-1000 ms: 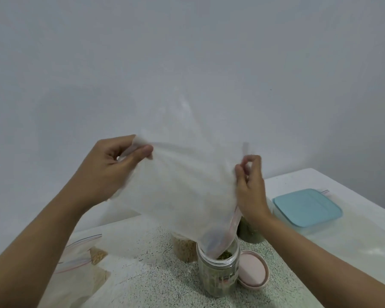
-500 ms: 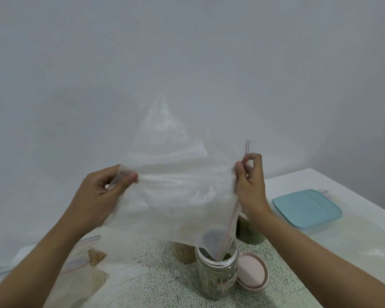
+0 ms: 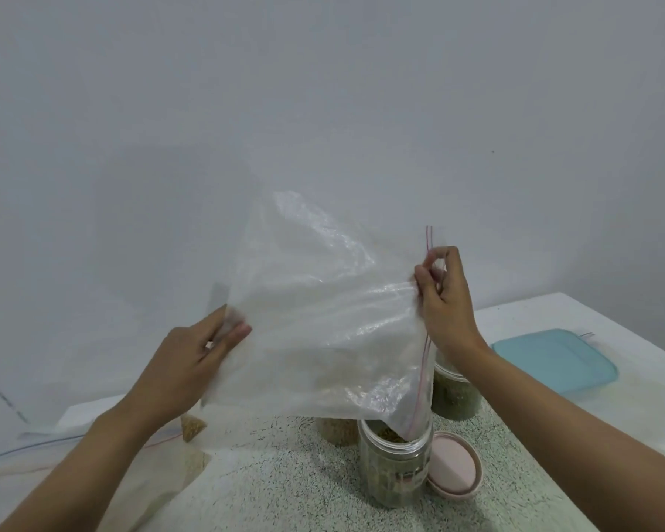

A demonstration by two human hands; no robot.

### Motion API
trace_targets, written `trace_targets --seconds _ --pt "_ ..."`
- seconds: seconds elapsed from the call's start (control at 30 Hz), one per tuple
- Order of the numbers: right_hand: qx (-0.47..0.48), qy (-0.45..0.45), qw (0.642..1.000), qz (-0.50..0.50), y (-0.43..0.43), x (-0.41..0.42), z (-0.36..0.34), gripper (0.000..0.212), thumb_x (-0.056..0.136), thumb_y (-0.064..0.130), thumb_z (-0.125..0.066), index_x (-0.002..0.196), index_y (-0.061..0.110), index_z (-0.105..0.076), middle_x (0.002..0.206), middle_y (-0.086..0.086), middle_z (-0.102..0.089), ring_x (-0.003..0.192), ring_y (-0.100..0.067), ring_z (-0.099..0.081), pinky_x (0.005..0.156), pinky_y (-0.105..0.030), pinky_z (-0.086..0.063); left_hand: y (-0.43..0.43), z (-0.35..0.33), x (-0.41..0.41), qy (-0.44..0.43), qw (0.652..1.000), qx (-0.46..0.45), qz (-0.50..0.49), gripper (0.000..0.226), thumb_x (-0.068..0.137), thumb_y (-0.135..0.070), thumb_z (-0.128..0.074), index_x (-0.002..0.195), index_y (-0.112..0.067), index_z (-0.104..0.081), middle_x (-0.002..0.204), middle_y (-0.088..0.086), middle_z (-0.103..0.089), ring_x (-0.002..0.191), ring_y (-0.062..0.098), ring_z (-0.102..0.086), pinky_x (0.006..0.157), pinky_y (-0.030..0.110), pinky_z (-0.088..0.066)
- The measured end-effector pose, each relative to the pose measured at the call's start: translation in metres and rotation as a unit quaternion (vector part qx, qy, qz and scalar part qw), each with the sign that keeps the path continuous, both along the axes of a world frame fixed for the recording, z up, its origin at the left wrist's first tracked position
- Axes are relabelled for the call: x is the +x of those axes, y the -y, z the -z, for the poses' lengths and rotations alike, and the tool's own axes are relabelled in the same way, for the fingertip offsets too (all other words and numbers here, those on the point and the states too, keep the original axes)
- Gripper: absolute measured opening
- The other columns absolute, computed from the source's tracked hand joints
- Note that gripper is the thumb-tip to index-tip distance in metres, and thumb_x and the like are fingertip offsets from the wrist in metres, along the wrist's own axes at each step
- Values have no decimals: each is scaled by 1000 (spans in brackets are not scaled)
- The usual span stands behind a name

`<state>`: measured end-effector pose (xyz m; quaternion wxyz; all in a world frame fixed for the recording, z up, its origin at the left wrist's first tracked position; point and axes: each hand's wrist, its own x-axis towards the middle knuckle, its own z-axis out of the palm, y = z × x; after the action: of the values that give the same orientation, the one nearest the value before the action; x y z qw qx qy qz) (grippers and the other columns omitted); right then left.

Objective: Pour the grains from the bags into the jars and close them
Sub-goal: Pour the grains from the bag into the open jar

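A clear zip bag (image 3: pixel 323 324) hangs upside down above an open jar (image 3: pixel 394 468) of greenish grains, its zip corner dipping into the jar's mouth. My left hand (image 3: pixel 187 362) pinches the bag's left edge. My right hand (image 3: pixel 444 297) pinches the red zip strip at the bag's right side. The bag looks nearly empty. A pink lid (image 3: pixel 453 466) lies flat on the table right of the jar.
Two more jars stand behind: one with tan grains (image 3: pixel 334 430), mostly hidden by the bag, and one with green grains (image 3: pixel 455 393). Another zip bag (image 3: pixel 93 466) with tan grains lies at the left. A blue-lidded container (image 3: pixel 553 359) sits at the right on the speckled table (image 3: pixel 285 489).
My left hand has dropped lower and rightward along the bag's edge, and the bag's bottom corner now stands up higher. My right hand has stayed in place.
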<state>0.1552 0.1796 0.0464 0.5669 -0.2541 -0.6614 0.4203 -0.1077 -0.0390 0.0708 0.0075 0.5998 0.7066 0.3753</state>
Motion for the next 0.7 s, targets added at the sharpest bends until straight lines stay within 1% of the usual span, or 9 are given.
trace_targets --seconds 0.07,0.13,0.23,0.33,0.4,0.47,0.53,0.6,0.7 --pt "-10 -11 1000 8 0 2 7 20 109 14 -45 99 31 -44 72 7 -56 59 -11 -43 51 -27 -36 -1 -7 5 -3 1000 0 12 32 96 -51 -53 69 -38 -41 51 -6 -38 43 12 -31 47 20 -26" --pt "-20 -22 999 19 0 4 13 22 109 13 -45 98 32 -44 73 5 -56 57 -10 -43 50 -25 -35 -2 -17 7 -4 1000 8 26 38 95 -44 -59 67 -33 -37 53 -8 -38 44 9 -28 46 20 -24" --pt "-23 -33 998 39 1 6 16 28 108 13 -46 95 37 -44 73 7 -59 56 -10 -42 48 -23 -34 -3 -36 14 -42 997 25 66 38 93 -35 -66 65 -35 -40 55 -14 -43 42 8 -29 45 13 -26" --pt "-24 -27 998 47 0 6 18 31 108 14 -46 94 41 -43 71 9 -59 54 -11 -40 47 -23 -32 -3 -53 18 -48 992 50 108 37 90 -27 -71 65 -39 -47 57 -13 -45 44 8 -25 46 8 -29" --pt "-31 -18 998 55 0 5 21 27 109 15 -46 96 39 -43 73 5 -58 56 -12 -42 49 -25 -33 -5 -55 17 -41 992 56 103 24 91 -32 -69 70 -34 -57 60 -7 -49 44 8 -24 44 14 -28" --pt "-55 -23 996 62 2 4 21 18 109 17 -46 100 33 -43 76 2 -58 57 -9 -44 51 -25 -35 -10 -48 16 -57 993 47 93 29 93 -37 -65 68 -34 -51 58 -8 -47 43 7 -25 44 20 -29" --pt "-88 -47 994 52 5 4 16 13 109 19 -46 101 30 -43 76 5 -56 53 -4 -44 48 -23 -35 -13 -35 15 -72 993 30 83 28 95 -39 -61 70 -41 -51 58 -13 -50 42 6 -30 46 21 -34" --pt "-109 -78 991 19 9 5 6 12 109 20 -45 101 29 -44 74 7 -56 50 -3 -44 45 -22 -36 -11 -25 13 -39 997 29 65 19 97 -39 -59 78 -44 -59 65 -11 -57 42 4 -31 48 23 -35" --pt "-114 -90 989 -2 11 6 -1 13 109 20 -44 100 30 -44 75 8 -58 51 -1 -46 44 -19 -37 -9 -29 17 19 997 67 40 18 95 -41 -59 82 -30 -65 75 -9 -63 42 14 -29 45 21 -29"
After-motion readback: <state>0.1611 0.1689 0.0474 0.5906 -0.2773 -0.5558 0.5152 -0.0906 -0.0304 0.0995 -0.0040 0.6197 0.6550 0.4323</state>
